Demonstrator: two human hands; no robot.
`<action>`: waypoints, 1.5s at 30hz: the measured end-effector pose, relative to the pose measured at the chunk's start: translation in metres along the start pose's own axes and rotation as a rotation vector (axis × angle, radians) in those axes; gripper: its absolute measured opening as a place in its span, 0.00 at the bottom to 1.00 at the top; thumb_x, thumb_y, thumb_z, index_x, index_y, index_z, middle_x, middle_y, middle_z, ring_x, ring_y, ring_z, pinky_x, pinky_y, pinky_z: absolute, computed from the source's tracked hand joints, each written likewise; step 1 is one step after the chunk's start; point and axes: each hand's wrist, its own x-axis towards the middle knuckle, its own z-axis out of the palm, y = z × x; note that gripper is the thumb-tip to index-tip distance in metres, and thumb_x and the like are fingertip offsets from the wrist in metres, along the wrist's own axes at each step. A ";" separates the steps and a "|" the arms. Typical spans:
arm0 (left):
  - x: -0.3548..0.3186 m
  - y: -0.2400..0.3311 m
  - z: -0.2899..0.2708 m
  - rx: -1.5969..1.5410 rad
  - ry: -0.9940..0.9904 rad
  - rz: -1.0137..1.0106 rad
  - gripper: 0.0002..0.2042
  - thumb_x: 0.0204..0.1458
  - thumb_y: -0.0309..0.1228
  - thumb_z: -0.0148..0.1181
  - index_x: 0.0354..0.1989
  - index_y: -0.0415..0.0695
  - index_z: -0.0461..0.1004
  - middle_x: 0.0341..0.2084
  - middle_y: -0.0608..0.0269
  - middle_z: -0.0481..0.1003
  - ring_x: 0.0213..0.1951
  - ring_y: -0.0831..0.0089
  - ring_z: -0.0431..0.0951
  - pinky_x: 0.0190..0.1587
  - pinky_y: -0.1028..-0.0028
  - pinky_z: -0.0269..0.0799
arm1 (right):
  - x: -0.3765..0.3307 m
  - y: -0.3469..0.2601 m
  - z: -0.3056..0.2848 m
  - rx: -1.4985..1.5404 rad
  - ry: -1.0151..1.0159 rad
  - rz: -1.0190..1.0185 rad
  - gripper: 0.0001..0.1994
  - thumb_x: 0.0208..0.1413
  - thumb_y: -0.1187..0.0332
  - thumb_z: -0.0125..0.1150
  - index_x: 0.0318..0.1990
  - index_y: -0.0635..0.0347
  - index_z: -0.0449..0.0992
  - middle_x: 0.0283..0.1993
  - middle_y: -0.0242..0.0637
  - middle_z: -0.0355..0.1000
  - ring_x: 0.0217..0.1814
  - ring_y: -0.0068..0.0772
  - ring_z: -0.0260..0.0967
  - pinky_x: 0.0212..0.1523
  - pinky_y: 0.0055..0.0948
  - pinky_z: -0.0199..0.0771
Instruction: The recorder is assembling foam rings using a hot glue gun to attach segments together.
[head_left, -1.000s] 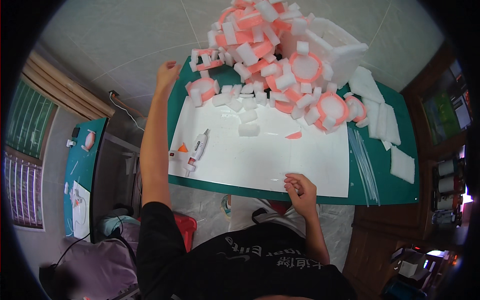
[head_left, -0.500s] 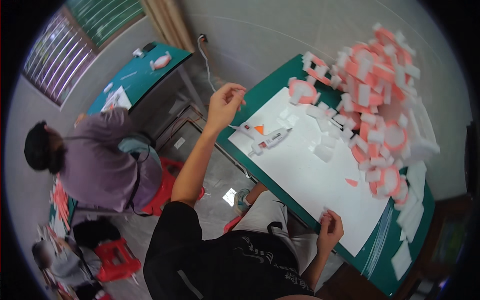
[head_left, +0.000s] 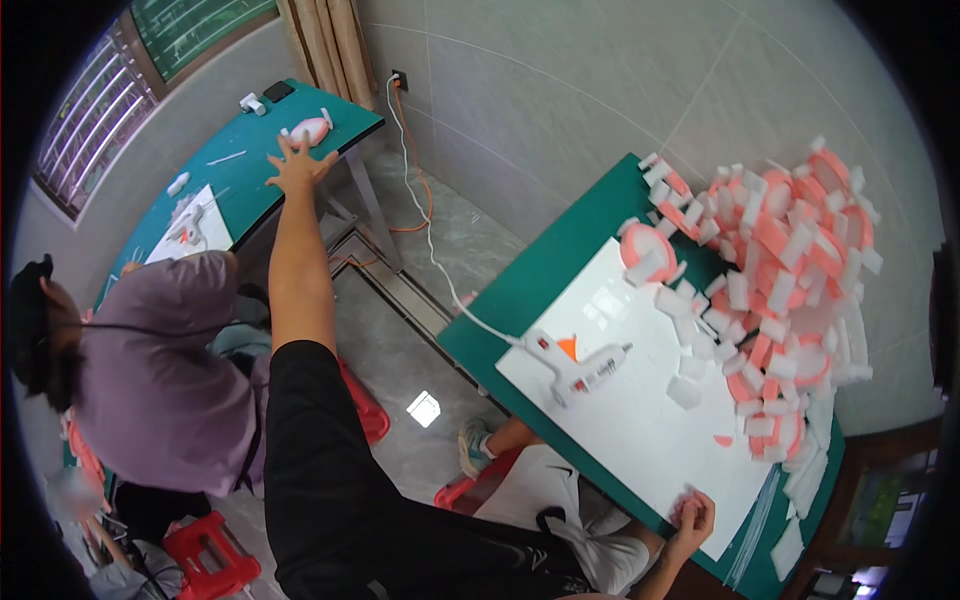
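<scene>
My left hand (head_left: 300, 170) reaches far out to the left, its fingers spread over the edge of a second green table. Just beyond the fingertips is a pink-and-white foam piece (head_left: 308, 131); I cannot tell whether they touch it. My right hand (head_left: 692, 518) is low over the near edge of a white board (head_left: 600, 440), fingers curled together around something too small to make out. A white glue gun (head_left: 575, 367) with an orange trigger lies on this board, its cord running off to the left. A small pink scrap (head_left: 723, 441) is on the board too.
A heap of pink-and-white foam pieces (head_left: 790, 250) covers the far right of my green table (head_left: 560, 275). Clear glue sticks (head_left: 752, 530) lie at its near right. A person in a purple shirt (head_left: 170, 370) sits at the left table (head_left: 250, 160). A white cord (head_left: 415, 185) hangs from a wall socket.
My left hand has swung left, from above my own table's corner to the other table, and its fingers have spread. My right hand has stayed by the board's near edge. The view has shifted.
</scene>
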 end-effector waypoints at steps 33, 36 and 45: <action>-0.249 0.185 -0.145 -1.280 -0.491 1.203 0.35 0.51 0.46 0.65 0.63 0.36 0.66 0.60 0.49 0.68 0.63 0.59 0.66 0.65 0.60 0.58 | 0.003 -0.049 0.041 -0.270 0.025 -0.117 0.17 0.50 0.79 0.59 0.50 0.62 0.74 0.44 0.34 0.74 0.41 0.19 0.70 0.29 0.16 0.68; -0.360 0.222 -0.176 -1.309 -1.386 1.355 0.36 0.44 0.40 0.70 0.61 0.35 0.67 0.61 0.50 0.68 0.63 0.60 0.66 0.66 0.63 0.57 | -0.004 -0.081 0.047 -0.176 -0.195 -0.341 0.31 0.47 0.79 0.64 0.62 0.60 0.67 0.63 0.45 0.63 0.60 0.36 0.66 0.46 0.28 0.75; -0.518 0.259 -0.197 -1.441 -2.079 1.202 0.42 0.40 0.52 0.70 0.60 0.35 0.68 0.63 0.44 0.64 0.66 0.55 0.63 0.68 0.59 0.54 | 0.002 -0.090 -0.007 0.123 -0.472 -0.381 0.34 0.48 0.78 0.68 0.65 0.58 0.63 0.69 0.43 0.55 0.66 0.38 0.61 0.54 0.33 0.73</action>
